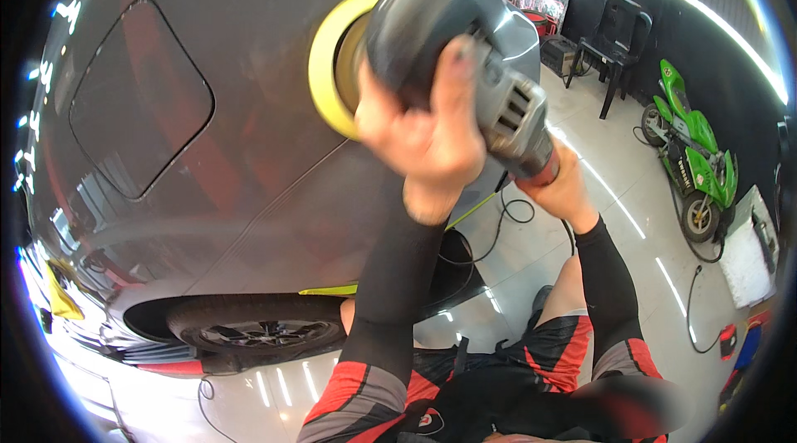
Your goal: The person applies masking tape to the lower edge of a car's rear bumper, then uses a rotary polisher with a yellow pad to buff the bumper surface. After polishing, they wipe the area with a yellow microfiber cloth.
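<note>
A dark power polisher [417, 26] with a yellow foam pad [327, 69] is held in both my hands. The pad lies at the grey car body panel [268, 194], to the right of the fuel filler flap [143, 100]. My left hand [429, 119] grips the polisher's head, its thumb raised along the housing; it is somewhat blurred. Around the red and black rear handle [538, 169] my right hand [560, 187] is closed. Black sleeves cover both forearms. Part of the pad is hidden behind the polisher's head.
Below the panel is a car wheel [268, 328]. A black cable [517, 212] loops over the tiled floor near my legs. At the right stand a black plastic chair [616, 38], a small green motorcycle [697, 150] and a white block [747, 250]. A yellow cloth [62, 293] hangs far left.
</note>
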### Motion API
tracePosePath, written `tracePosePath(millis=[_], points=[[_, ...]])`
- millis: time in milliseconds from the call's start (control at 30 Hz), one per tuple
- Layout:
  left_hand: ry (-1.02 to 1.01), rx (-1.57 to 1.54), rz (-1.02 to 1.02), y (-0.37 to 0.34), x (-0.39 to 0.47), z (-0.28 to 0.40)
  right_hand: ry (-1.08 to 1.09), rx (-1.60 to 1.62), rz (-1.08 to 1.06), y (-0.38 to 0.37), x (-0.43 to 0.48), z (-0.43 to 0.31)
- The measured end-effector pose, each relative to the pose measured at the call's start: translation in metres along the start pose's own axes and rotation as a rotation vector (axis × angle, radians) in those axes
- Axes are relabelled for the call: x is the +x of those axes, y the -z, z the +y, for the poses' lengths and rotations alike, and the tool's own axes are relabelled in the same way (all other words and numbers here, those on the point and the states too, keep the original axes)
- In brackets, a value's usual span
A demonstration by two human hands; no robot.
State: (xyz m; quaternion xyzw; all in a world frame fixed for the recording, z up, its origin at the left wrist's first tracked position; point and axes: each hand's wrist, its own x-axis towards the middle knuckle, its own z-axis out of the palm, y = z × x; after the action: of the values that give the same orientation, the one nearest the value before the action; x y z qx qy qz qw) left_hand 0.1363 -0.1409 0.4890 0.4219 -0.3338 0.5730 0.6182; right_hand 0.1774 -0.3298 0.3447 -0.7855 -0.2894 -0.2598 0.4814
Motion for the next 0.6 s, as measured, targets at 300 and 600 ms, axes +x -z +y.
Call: tracePosePath(millis=[300, 600], points=[[-0.041, 0.279, -0.027, 0.076, -0.074, 0.015, 0.005, -0.062, -0.12, -0.033, -0.056, 0.015], [0.245, 0.156, -0.06, 0.198, -0.117, 0.087, -0.076, 0.092, -0.2, -0.128, -0.129, -0.029]])
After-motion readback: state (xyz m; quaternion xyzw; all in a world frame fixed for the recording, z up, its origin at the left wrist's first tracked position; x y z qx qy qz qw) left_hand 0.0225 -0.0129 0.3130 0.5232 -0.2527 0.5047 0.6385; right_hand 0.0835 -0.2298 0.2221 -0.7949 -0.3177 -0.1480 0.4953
